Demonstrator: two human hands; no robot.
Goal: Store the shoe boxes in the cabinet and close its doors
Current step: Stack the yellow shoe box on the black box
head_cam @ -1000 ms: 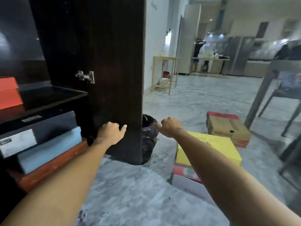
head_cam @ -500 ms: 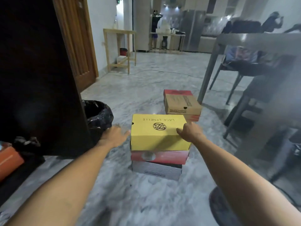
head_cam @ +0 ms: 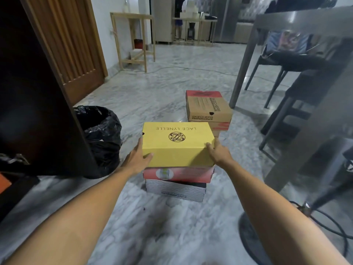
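Note:
A yellow shoe box (head_cam: pixel 177 142) tops a stack on the marble floor, over a red box (head_cam: pixel 177 174) and a white-and-black box (head_cam: pixel 175 190). My left hand (head_cam: pixel 136 157) grips its left end and my right hand (head_cam: pixel 217 153) grips its right end. Behind it a brown Skechers box (head_cam: pixel 208 108) lies on another red box (head_cam: pixel 219 126). The dark cabinet door (head_cam: pixel 38 92) stands open on the left, and an orange box (head_cam: pixel 3 183) shows at the cabinet's bottom edge.
A bin lined with a black bag (head_cam: pixel 103 138) stands between the cabinet door and the stack. A grey table (head_cam: pixel 298 22) and chairs (head_cam: pixel 286 62) crowd the right. A fan base (head_cam: pixel 250 238) and cable (head_cam: pixel 332 226) lie on the floor at lower right.
My view swung from the cabinet to the floor stack. Both hands left the cabinet door, reached the yellow box and closed on its two ends.

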